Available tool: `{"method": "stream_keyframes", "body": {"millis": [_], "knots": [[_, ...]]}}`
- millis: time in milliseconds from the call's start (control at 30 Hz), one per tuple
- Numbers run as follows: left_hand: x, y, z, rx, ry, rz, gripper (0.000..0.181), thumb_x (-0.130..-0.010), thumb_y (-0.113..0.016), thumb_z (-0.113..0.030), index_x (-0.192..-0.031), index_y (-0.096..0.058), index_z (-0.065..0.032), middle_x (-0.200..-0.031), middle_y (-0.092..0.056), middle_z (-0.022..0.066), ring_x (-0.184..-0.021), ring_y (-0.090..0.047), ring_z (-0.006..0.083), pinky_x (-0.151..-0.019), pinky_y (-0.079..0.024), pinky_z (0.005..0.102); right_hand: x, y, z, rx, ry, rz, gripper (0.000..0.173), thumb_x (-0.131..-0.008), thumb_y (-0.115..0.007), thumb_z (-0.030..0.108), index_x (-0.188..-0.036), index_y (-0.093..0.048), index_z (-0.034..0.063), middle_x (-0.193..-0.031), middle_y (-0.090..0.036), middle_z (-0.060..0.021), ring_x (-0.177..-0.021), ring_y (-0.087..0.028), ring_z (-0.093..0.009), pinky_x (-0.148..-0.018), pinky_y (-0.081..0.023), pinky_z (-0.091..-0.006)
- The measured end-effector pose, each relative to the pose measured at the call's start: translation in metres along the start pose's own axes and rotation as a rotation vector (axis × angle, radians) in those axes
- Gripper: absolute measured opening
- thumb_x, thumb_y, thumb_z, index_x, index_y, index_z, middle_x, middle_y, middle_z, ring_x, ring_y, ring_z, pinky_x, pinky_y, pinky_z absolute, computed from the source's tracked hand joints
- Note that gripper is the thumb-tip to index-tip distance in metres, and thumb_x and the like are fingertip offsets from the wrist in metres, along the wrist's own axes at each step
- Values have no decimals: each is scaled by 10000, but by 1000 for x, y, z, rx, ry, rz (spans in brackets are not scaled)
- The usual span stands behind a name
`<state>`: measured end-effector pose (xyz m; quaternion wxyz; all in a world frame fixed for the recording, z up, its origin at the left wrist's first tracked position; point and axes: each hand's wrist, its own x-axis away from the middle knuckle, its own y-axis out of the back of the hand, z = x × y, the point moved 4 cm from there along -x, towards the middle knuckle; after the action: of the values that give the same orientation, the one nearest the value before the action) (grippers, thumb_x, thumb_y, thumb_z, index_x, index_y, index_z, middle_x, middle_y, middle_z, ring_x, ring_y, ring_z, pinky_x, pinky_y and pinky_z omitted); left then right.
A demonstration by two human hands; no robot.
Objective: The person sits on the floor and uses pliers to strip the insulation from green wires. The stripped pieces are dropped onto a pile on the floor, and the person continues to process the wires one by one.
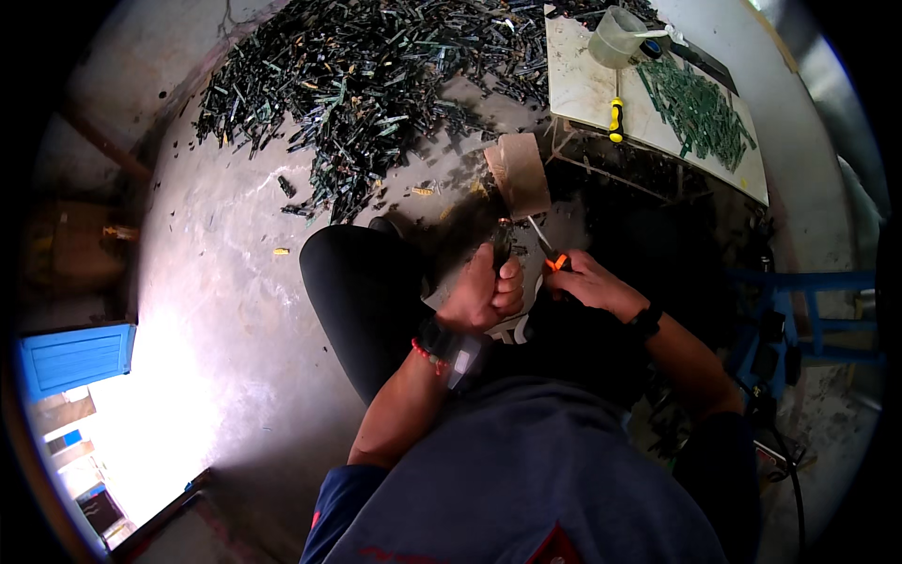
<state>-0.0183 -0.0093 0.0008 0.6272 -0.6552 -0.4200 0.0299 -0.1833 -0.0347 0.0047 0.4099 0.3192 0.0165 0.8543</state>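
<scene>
Between my knees, my left hand [486, 289] is closed around the dark handle of a tool [502, 243], whose upper end reaches the near edge of a brown block [523, 176]. My right hand [592, 282] grips a screwdriver [559, 262] with an orange and black handle; its metal shaft points up and left to the block's lower edge. Whether either tool touches the block cannot be told. The block stands on the floor and looks like wood or cardboard.
A big heap of dark narrow strips [366, 84] covers the floor ahead. At the upper right, a pale board [578, 77] bears green strips [694, 113], a plastic cup [613, 39] and a yellow and black screwdriver [616, 120]. A blue frame [810, 282] stands at right.
</scene>
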Motion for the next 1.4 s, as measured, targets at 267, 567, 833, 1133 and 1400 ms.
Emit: {"method": "stream_keyframes", "body": {"millis": [267, 567, 833, 1133, 1400], "knots": [[0, 7, -6, 5, -46, -114, 431, -950, -253, -418, -654, -373, -128, -519, -237, -39, -404, -179, 98, -384, -172, 255, 18, -3, 30, 636, -5, -372, 260, -793, -599, 172, -962, -495, 5, -862, -586, -183, -809, -592, -350, -687, -482, -422], [-1, 10, -3, 0, -78, -145, 444, -951, -235, -432, -676, -390, -119, -531, -235, -36, -416, -174, 96, -390, -168, 254, 17, -26, 38, 765, 93, -583, 306, -749, -662, 134, -968, -495, 1, -924, -559, -171, -886, -572, -339, -678, -499, -424], [-3, 15, -3, -58, -104, -236, 451, -947, -244, -447, -688, -400, -113, -527, -233, -39, -401, -172, 93, -381, -166, 251, 14, -31, 39, 767, 51, -594, 327, -761, -656, 151, -990, -486, -8, -929, -554, -167, -908, -565, -340, -700, -496, -422], [-4, 15, -2, -81, -118, -331, 449, -940, -257, -458, -687, -401, -116, -511, -242, -39, -390, -181, 93, -379, -170, 251, 9, -34, 39, 707, -11, -518, 335, -785, -624, 185, -1009, -494, -29, -974, -561, -192, -944, -564, -350, -725, -497, -427], [-15, 25, 1, -108, -166, -395, 504, -918, -234, -502, -659, -411, -107, -469, -238, -39, -359, -188, 105, -367, -165, 277, 1, -40, 42, 652, -138, -430, 296, -805, -583, 208, -1005, -510, 1, -974, -585, -184, -922, -583, -351, -749, -487, -424]]}}
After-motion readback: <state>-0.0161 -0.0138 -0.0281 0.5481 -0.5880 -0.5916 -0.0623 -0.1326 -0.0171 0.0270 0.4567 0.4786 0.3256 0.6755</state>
